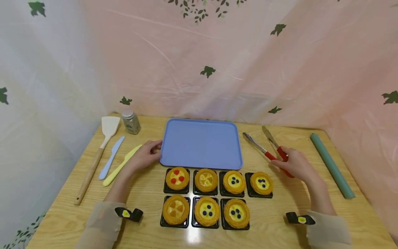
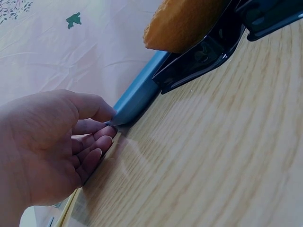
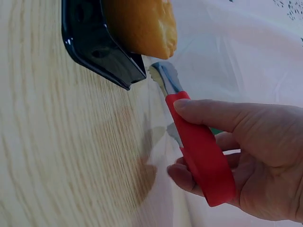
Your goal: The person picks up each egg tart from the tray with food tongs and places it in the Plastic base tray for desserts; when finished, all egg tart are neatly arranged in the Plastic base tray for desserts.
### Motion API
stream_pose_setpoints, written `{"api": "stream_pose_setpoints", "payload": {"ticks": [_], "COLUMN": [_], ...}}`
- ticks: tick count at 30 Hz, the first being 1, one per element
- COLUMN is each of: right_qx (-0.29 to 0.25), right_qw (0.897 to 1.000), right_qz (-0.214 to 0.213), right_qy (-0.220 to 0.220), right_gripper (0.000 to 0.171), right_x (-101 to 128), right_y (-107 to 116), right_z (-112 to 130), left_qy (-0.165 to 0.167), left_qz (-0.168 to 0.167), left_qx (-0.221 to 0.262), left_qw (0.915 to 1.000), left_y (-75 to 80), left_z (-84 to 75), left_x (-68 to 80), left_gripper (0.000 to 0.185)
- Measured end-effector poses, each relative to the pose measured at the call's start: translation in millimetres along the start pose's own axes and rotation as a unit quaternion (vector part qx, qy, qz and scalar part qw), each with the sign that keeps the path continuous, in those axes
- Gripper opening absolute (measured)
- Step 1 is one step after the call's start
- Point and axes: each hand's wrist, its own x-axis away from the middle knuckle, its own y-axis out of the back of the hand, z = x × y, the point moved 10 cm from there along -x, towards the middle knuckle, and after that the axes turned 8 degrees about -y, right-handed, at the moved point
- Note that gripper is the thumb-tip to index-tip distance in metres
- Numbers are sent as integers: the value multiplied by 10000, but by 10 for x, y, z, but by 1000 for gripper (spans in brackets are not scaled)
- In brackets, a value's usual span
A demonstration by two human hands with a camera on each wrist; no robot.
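A blue tray [image 1: 200, 143] lies flat on the wooden table [image 1: 311, 207]. My left hand [image 1: 154, 148] is at its front left corner; in the left wrist view the hand [image 2: 111, 125] pinches the tray's edge [image 2: 137, 92] between thumb and curled fingers. My right hand [image 1: 284, 160] grips red-handled metal tongs [image 1: 264, 147] lying to the right of the tray, with the thumb on the red handle [image 3: 203, 151]. Several fruit tarts [image 1: 206, 180] in black holders [image 1: 176, 189] stand in two rows in front of the tray.
Left of the tray lie a wooden spatula [image 1: 99, 152], a blue knife [image 1: 111, 157] and a yellow knife [image 1: 122, 164], with a small shaker jar [image 1: 131, 121] behind them. A green roll [image 1: 332, 165] lies at the far right. A pink curtain closes the back and sides.
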Motion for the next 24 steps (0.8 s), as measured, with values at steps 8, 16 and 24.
{"api": "stream_pose_setpoints", "payload": {"ticks": [8,16,24], "right_qx": [427,672,729], "right_qw": [9990,9976,9972], "right_qz": [-143,-147,-29], "right_qy": [41,-95,-144], "right_gripper": [45,49,53], "right_x": [17,23,15], "right_y": [-37,-76,-83], "right_z": [38,12,30], "left_qy": [-109,-9,-23], "left_qz": [-80,-66,-86], "left_qx": [20,12,59], "left_qw": [9999,10000,9999], "left_y": [-20,-29,1], "left_z": [-6,11,5], "left_x": [13,13,21], "left_gripper": [61,62,63]}}
